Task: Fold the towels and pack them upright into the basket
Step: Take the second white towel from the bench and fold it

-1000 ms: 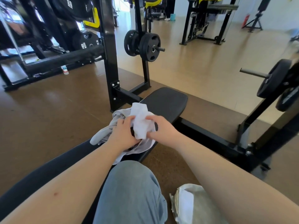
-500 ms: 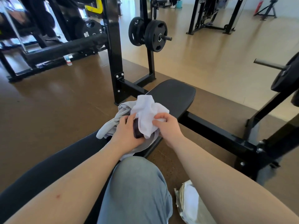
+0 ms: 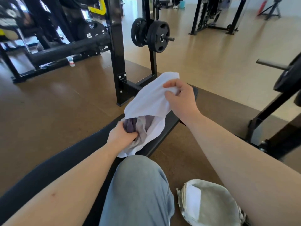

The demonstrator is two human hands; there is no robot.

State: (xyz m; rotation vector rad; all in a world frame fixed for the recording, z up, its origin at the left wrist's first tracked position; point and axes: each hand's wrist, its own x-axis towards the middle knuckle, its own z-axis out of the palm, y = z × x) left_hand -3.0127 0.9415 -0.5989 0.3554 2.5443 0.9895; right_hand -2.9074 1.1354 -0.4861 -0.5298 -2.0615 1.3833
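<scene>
Above bench (image 3: 65, 162), white towel (image 3: 146, 98) aslant: left hand (image 3: 120, 136) low, right hand (image 3: 180, 97) high

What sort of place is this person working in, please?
Most likely a gym: black weight plates hang on a rack post, the person sits at a black padded bench, and more steel-framed machines stand on the open floor behind.

I see a white towel (image 3: 146, 101) and a dull purple towel (image 3: 129, 126), both plain. The bench (image 3: 65, 162) is black, the trousers (image 3: 138, 193) pale blue, the basket (image 3: 224, 201) grey-green.
</scene>
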